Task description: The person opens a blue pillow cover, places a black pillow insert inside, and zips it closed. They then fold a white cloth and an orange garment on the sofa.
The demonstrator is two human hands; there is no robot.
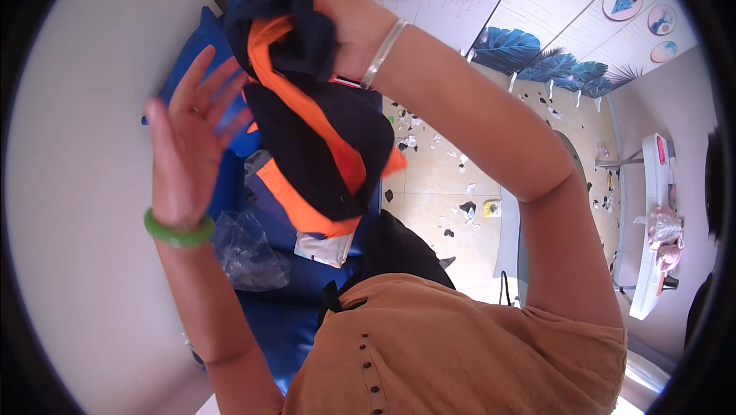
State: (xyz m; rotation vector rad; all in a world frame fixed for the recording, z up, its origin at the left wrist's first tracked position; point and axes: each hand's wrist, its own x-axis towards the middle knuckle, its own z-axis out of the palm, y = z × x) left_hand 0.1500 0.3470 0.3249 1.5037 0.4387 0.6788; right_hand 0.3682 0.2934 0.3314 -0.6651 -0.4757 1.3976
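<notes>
My right hand (349, 20), a clear bangle at its wrist, grips a dark navy and orange garment (376, 120) near its bunched top. The cloth hangs in loose folds over a blue sofa (299, 288). To the left of the cloth, my left hand (184, 146) is raised with its fingers spread, a green bangle (179, 231) on its wrist. It appears to hold nothing. Beneath the hanging garment lies other fabric, grey and orange, partly hidden. A pale flat packet (326, 249) shows just under it.
A crumpled clear plastic bag (249, 252) lies on the sofa beside a pale wall (84, 169). Scraps of paper and dark bits litter the tiled floor (425, 177). At the far right stands a narrow white table (648, 261) with a pink bundle (665, 232).
</notes>
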